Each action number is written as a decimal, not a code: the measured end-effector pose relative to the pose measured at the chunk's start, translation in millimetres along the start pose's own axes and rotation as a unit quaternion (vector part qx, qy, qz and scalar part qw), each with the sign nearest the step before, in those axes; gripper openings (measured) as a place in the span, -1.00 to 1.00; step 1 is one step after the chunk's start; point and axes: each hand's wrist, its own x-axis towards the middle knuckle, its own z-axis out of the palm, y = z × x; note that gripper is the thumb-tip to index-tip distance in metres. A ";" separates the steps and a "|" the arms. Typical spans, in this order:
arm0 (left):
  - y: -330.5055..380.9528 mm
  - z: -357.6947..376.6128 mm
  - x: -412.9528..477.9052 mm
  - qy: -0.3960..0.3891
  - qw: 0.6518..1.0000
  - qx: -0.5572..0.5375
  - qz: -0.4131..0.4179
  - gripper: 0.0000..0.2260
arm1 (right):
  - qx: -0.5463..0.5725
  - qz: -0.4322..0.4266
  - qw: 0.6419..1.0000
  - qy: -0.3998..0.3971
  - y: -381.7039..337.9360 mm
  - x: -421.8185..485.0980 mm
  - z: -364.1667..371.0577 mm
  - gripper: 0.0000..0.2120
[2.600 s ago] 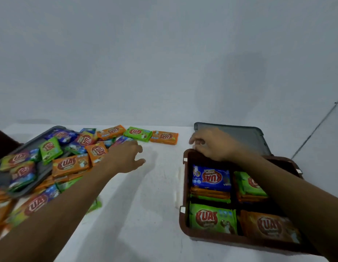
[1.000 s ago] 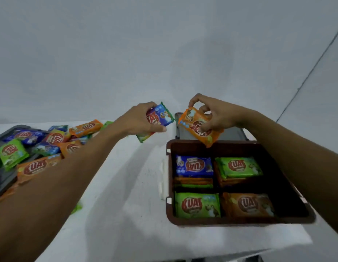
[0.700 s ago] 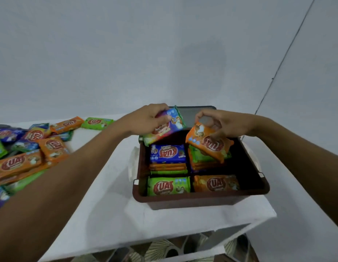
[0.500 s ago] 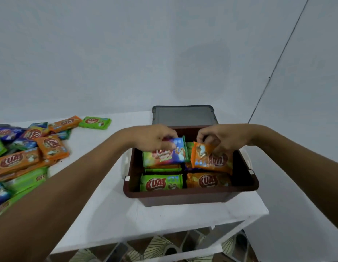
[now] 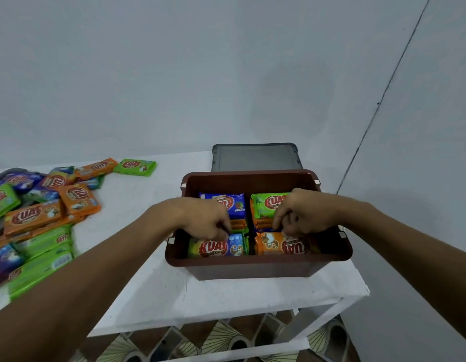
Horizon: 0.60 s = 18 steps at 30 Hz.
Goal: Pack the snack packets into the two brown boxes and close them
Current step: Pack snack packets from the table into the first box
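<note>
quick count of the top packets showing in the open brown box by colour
glossy blue snack packet: 1
glossy green snack packet: 1
green-and-blue snack packet, pinched by left hand: 1
orange snack packet, pinched by right hand: 1
total: 4

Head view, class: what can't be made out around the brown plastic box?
Head view: lower packets in brown plastic box, under top ones.
Head view: far edges of green-blue packet and orange packet, under left hand, right hand.
Head view: loose packet pile, cut by left edge.

Plain pale-grey walls, a white table, patterned brown-and-cream floor tiles beneath.
</note>
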 end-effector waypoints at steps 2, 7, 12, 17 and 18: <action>-3.2 -2.7 0.7 0.110 0.993 0.029 0.012 -0.73 | -0.048 0.008 0.995 0.082 4.0 7.0 0.9 -0.83; -19.4 -8.0 8.7 0.195 0.968 0.148 -0.049 -0.58 | -0.112 0.061 0.985 0.116 5.3 26.8 -3.0 -0.76; -32.1 -5.3 13.2 0.215 0.963 0.149 -0.059 -0.55 | -0.103 0.086 0.985 0.106 8.8 33.0 -0.5 -0.77; -46.2 -8.9 5.3 0.213 0.969 0.121 -0.027 -0.68 | -0.085 0.065 0.989 0.098 3.6 34.1 -9.5 -0.85; -50.8 -7.9 1.1 0.228 0.968 0.106 -0.020 -0.71 | -0.090 0.057 0.989 0.106 0.1 36.3 -10.6 -0.85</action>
